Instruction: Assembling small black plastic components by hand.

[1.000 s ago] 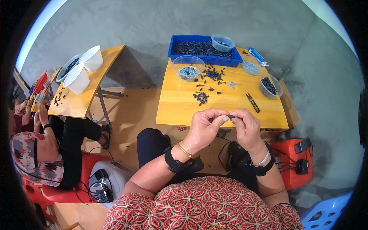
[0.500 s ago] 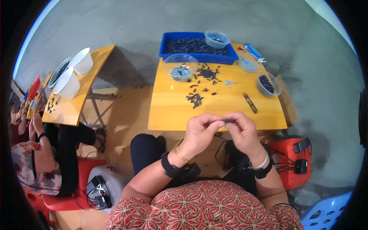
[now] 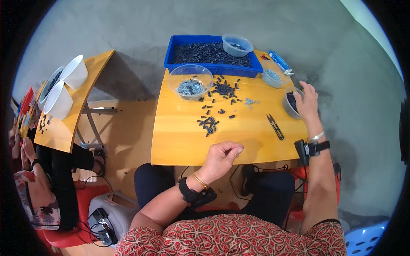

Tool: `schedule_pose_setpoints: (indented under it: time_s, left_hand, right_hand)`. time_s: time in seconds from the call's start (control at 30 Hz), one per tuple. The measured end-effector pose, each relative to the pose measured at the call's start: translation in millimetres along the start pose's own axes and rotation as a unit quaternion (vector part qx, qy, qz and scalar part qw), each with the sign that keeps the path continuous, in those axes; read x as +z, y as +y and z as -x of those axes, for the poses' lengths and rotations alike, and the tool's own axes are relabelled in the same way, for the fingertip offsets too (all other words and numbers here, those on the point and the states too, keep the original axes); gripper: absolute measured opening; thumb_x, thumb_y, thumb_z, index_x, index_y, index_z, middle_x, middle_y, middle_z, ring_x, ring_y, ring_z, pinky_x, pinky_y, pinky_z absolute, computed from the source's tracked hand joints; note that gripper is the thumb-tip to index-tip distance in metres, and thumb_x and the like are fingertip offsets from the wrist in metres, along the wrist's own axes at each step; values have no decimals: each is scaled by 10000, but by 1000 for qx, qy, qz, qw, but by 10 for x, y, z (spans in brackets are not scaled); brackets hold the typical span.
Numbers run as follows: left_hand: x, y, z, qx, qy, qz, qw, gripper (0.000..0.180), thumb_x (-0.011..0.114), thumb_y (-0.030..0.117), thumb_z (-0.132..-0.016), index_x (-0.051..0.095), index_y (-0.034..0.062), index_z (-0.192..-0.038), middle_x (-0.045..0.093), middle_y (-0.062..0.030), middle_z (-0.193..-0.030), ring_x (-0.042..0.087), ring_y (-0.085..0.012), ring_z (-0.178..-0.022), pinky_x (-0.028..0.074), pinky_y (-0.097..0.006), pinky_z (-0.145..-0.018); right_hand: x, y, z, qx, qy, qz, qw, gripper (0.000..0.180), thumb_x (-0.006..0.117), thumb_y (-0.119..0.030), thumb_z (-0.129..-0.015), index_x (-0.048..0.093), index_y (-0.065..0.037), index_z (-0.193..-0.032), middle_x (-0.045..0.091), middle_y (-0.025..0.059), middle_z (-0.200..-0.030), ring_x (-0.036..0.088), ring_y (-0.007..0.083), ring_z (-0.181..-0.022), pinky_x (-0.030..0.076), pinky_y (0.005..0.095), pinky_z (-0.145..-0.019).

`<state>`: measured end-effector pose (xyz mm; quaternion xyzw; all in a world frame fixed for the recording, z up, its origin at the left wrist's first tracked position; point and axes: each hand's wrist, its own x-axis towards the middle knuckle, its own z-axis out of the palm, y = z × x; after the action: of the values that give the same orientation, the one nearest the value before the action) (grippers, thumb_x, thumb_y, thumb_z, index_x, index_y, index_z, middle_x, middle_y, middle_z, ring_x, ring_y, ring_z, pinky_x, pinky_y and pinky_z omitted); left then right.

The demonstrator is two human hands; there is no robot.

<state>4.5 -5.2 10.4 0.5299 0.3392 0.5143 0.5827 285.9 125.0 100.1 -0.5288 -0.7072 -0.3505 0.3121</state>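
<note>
My right hand [image 3: 306,101] reaches out to a small clear bowl of dark parts [image 3: 291,103] at the right edge of the yellow table [image 3: 183,136], fingers over its rim. My left hand [image 3: 222,157] hovers loosely curled at the table's near edge, fingertips pinched together; whether it holds a small part I cannot tell. Loose small black parts [image 3: 208,123] lie scattered in the middle of the table, with a bigger heap [image 3: 223,88] farther back. Black thread snips [image 3: 275,126] lie near my right wrist.
A blue tray [image 3: 213,68] of black parts stands at the back with a clear tub [image 3: 237,45] in it. A clear bowl of silvery pieces [image 3: 190,82] sits front left of it. Another person [image 3: 38,187] sits at a second yellow table [image 3: 64,128] with white bowls [image 3: 57,100].
My hands, held together in front of me before, have parted. The right hand has reached out to the bowl at the right; the left stays near the table edge.
</note>
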Motion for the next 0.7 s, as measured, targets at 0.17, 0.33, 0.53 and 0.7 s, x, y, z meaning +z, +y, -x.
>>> schedule_pose_setpoints:
  time_s: [0.17,0.33,0.53,0.7]
  left_hand:
    - [-102,-3,-7,48,-27,-112,992,120,556,81,-823,615,-13,-869,593,-2,-742,511,-59,-655,427,-199,-616]
    - [-159,29,30,-16,-31,-5,999,123,548,75,-827,608,-10,-892,597,-19,-770,520,-63,-683,440,-201,-633]
    - [-178,7,46,-47,-20,82,995,166,533,100,-843,583,-13,-953,582,-34,-757,520,-67,-662,464,-206,-619]
    - [-228,55,-5,-88,47,251,963,191,525,141,-852,569,-20,-946,564,-38,-718,528,-89,-605,480,-224,-574]
  right_hand:
    - [-75,-1009,97,71,-331,-378,862,120,541,-84,-754,528,-28,-858,551,141,-802,551,301,-732,442,341,-647]
    - [59,-1488,79,-55,-357,-347,866,135,556,-85,-730,517,-39,-850,549,153,-789,542,340,-753,435,394,-649]
    - [166,-1520,117,-96,-414,-263,866,97,536,-61,-733,511,-31,-822,547,153,-782,532,346,-748,420,406,-643]
    - [-256,-1633,137,-110,-380,-399,827,115,541,-3,-706,511,-12,-818,517,149,-723,529,324,-714,425,380,-609]
